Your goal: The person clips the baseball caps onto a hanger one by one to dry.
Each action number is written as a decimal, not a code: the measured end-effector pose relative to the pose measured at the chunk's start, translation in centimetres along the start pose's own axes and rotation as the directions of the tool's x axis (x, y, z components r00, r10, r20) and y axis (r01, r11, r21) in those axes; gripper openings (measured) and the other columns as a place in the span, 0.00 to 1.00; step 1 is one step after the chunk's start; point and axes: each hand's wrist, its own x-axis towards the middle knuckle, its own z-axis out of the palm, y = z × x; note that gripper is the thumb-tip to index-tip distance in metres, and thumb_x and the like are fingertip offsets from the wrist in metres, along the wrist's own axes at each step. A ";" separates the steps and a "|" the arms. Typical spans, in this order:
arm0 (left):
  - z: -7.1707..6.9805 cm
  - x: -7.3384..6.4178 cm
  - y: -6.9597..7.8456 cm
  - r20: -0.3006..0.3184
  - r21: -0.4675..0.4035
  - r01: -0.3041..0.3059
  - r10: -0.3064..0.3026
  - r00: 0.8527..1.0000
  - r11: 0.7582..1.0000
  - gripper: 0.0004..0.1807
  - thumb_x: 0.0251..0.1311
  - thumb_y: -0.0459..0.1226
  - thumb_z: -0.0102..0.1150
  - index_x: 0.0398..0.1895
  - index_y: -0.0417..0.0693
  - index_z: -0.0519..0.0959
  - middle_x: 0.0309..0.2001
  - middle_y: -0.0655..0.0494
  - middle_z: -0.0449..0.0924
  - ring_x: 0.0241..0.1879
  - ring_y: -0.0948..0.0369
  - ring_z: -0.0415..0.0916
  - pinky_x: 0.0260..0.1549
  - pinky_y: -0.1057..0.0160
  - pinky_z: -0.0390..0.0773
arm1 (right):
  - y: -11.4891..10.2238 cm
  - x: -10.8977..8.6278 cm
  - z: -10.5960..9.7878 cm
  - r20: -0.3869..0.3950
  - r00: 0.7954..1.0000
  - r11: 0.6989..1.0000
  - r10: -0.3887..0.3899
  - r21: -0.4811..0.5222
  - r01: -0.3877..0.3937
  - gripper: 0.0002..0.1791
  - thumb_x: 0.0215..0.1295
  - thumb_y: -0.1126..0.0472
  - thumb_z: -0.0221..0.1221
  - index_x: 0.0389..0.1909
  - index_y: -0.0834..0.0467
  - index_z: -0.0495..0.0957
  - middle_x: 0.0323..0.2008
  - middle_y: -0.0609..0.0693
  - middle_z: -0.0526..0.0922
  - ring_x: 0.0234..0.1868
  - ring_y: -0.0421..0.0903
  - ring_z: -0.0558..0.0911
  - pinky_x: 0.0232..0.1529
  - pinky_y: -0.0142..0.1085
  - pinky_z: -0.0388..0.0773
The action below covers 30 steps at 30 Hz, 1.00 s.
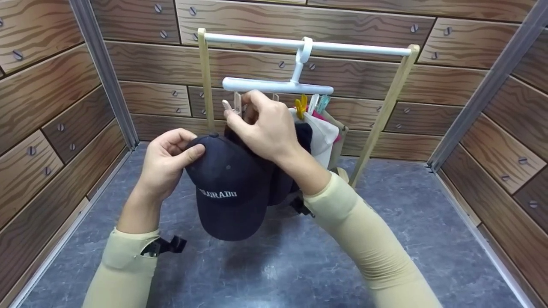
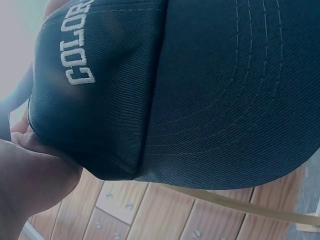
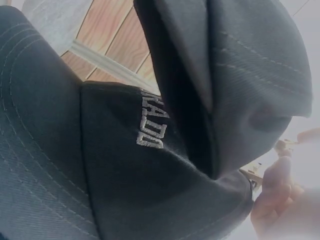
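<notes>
My left hand (image 1: 165,164) pinches the crown edge of a dark navy baseball cap (image 1: 227,171) with white COLORADO lettering, its brim hanging down. In the left wrist view the cap (image 2: 95,110) covers most of the picture, the hand (image 2: 40,175) at its edge. My right hand (image 1: 269,124) pinches a pale clothespin (image 1: 237,102) under the left end of a white hanger (image 1: 278,86). A second dark cap (image 1: 280,186) hangs behind the first. In the right wrist view, that second cap (image 3: 255,75) overlaps the lettered one.
The hanger hooks over the white rod (image 1: 257,41) of a wooden-legged rack (image 1: 385,98). At its right, yellow (image 1: 301,106), white (image 1: 313,104) and teal clothespins (image 1: 323,103) hang above a white cloth item (image 1: 321,132). Wood-pattern walls (image 1: 51,85) surround the grey floor (image 1: 411,214).
</notes>
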 end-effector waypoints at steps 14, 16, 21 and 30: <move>1.8 -0.2 0.4 0.019 0.016 -0.001 0.001 1.000 1.000 0.06 0.67 0.26 0.76 0.39 0.39 0.87 0.33 0.52 0.89 0.32 0.62 0.87 0.32 0.66 0.86 | 0.3 -1.6 -2.2 0.052 0.999 0.987 -0.009 0.158 0.001 0.14 0.71 0.53 0.69 0.40 0.61 0.84 0.26 0.47 0.83 0.25 0.40 0.79 0.30 0.33 0.73; 1.9 -0.2 0.4 0.018 0.019 0.004 -0.004 1.000 1.000 0.06 0.67 0.26 0.76 0.39 0.40 0.87 0.33 0.53 0.89 0.32 0.62 0.86 0.32 0.66 0.85 | 0.3 -1.7 -2.3 0.057 0.998 0.986 -0.008 0.164 -0.002 0.14 0.70 0.52 0.70 0.40 0.61 0.84 0.26 0.46 0.83 0.25 0.40 0.79 0.29 0.33 0.73; 1.9 -0.3 0.2 0.013 0.021 0.004 -0.004 1.000 1.000 0.06 0.67 0.26 0.76 0.39 0.42 0.87 0.32 0.53 0.89 0.32 0.62 0.86 0.32 0.66 0.85 | 0.1 -1.9 -2.3 0.061 0.998 0.978 0.026 0.203 -0.038 0.18 0.71 0.49 0.74 0.36 0.59 0.81 0.24 0.44 0.81 0.25 0.39 0.78 0.29 0.33 0.74; 2.2 -0.2 -0.1 0.018 0.037 0.010 -0.011 1.000 0.999 0.06 0.67 0.24 0.75 0.38 0.41 0.87 0.32 0.53 0.89 0.31 0.62 0.86 0.31 0.66 0.85 | -0.3 -1.6 -2.7 0.057 0.995 0.960 0.084 0.264 -0.096 0.19 0.76 0.46 0.71 0.28 0.52 0.81 0.21 0.40 0.80 0.22 0.38 0.73 0.25 0.32 0.67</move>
